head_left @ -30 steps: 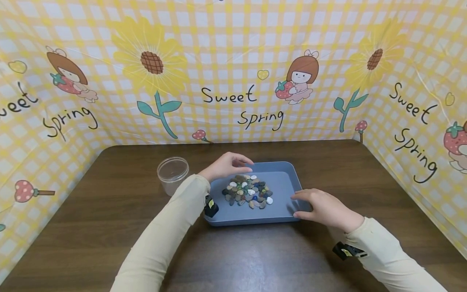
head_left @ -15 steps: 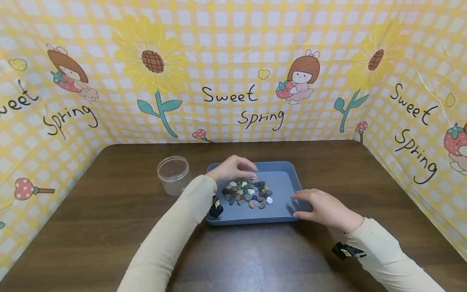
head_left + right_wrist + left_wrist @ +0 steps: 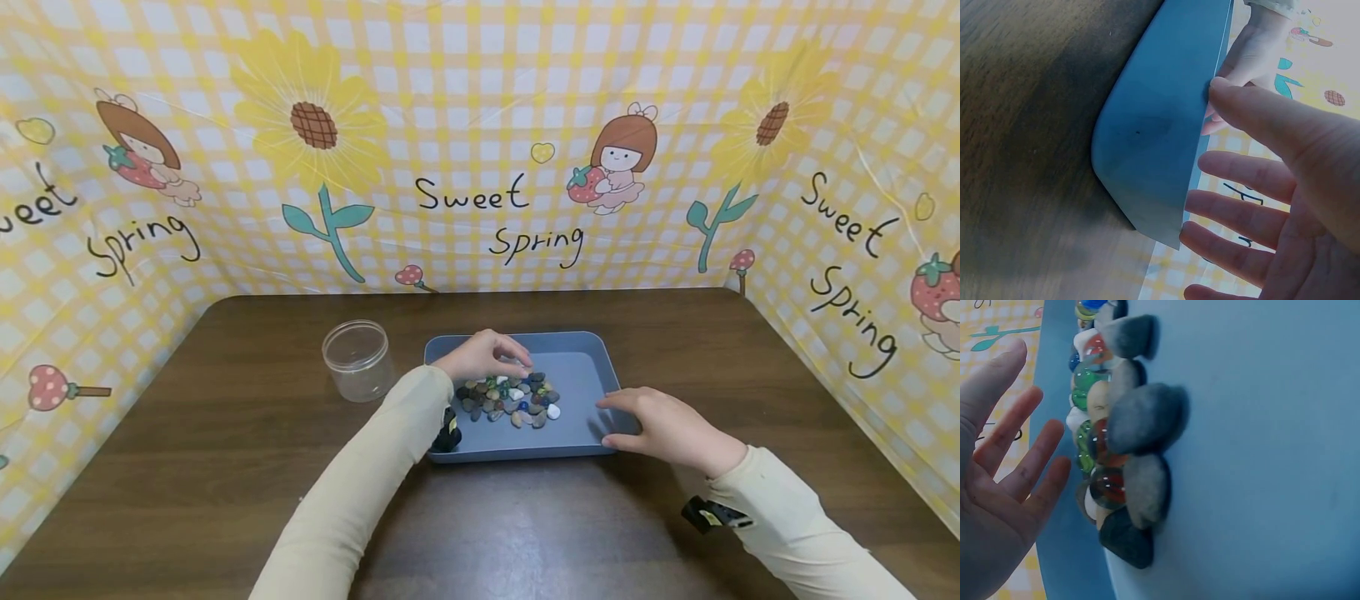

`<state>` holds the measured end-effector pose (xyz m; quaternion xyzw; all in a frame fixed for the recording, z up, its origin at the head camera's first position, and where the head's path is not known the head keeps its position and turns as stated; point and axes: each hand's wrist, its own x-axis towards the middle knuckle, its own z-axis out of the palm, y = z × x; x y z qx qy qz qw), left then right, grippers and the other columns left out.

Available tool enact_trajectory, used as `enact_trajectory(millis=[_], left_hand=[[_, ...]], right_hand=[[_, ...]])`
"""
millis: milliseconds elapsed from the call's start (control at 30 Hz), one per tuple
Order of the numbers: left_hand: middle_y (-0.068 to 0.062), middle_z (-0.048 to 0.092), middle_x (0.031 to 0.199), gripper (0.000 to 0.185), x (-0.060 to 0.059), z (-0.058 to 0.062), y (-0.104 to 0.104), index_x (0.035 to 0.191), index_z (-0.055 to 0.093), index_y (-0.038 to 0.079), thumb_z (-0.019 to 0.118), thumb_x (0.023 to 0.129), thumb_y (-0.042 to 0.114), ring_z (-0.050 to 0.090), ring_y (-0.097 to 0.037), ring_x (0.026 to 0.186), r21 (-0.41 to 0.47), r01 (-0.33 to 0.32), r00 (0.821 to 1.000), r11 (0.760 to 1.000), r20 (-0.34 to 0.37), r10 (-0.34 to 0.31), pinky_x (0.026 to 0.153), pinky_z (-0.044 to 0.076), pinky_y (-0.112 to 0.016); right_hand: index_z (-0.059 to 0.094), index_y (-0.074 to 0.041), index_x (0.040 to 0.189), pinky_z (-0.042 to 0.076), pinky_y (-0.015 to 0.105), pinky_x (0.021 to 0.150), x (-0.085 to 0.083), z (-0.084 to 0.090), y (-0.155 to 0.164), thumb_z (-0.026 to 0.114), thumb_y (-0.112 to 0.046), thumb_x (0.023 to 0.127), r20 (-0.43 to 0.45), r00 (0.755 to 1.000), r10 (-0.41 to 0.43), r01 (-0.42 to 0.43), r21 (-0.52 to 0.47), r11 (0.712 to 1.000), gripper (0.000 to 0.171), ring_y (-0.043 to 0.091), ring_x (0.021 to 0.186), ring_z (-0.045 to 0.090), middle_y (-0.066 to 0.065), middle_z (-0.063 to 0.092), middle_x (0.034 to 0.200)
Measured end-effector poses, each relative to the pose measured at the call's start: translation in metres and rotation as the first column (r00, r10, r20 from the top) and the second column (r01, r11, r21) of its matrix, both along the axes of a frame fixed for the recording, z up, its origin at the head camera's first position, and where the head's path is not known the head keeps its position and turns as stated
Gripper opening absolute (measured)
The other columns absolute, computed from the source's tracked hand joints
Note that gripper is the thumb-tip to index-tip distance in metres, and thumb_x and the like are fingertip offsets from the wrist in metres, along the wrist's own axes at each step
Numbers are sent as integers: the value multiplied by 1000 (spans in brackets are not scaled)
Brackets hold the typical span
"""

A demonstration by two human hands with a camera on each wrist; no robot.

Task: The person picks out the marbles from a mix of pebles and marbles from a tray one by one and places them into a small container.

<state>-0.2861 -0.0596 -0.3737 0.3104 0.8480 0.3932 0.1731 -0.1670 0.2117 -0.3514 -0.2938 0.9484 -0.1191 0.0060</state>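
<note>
The blue tray (image 3: 577, 392) sits mid-table (image 3: 225, 433), one tray only, and everything else places itself around it. The left hand (image 3: 483, 357) has come down from the tray's far-left rim onto the pile of pebbles (image 3: 510, 398) in the tray's middle, fingers straight and slightly apart in the wrist view, so the picking looks about to begin. The right hand (image 3: 660, 427) stays on the tray's near-right corner, fingers spread, thumb on the rim, steadying it. One clear jar (image 3: 357, 360) stands left of the tray, empty. The pebbles and glass beads number several dozen; an exact count I cannot tell
</note>
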Motion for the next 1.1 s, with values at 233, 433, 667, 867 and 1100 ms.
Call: enact_trajectory(millis=[233,433,667,867,1100], left_hand=[[-6,64,122,19,-5,-8,3,103,72,9,67,86,16,56,-20,116,-22,-10,1000,1000,-8,10,100,46,-34],[-7,61,127,18,-6,-14,5,102,73,12,68,85,17,54,-21,121,-39,-35,999,999,-32,34,100,46,-36],[-6,60,128,18,-4,-16,6,101,74,13,69,84,16,51,-22,124,-68,-73,996,995,-48,70,103,43,-39],[-5,60,129,18,-5,-17,8,102,74,13,69,84,17,51,-22,125,-101,-68,996,993,-59,62,104,42,-39],[-5,59,131,21,-6,-18,9,104,73,13,69,84,18,49,-23,127,-144,-58,996,988,-70,49,107,39,-40]], right_hand=[[63,-4,117,48,45,92,-1,-2,1,72,-30,80,-7,1000,12,-12,2,1000,46,30,110,61,13,66,117],[63,-4,118,48,46,93,-2,-3,2,71,-30,80,-3,1000,12,-12,2,1000,46,29,111,60,13,65,118],[63,-4,118,48,46,93,-2,-3,2,72,-30,80,-3,1000,8,-8,-1,1000,46,30,111,60,12,65,118],[63,-4,118,47,46,94,-2,-3,2,72,-30,80,-1,1000,12,-12,-2,1000,47,30,111,60,12,65,118],[63,-4,118,47,47,94,-2,-2,2,72,-29,80,6,1000,12,-12,-6,1000,47,30,111,59,12,65,119]])
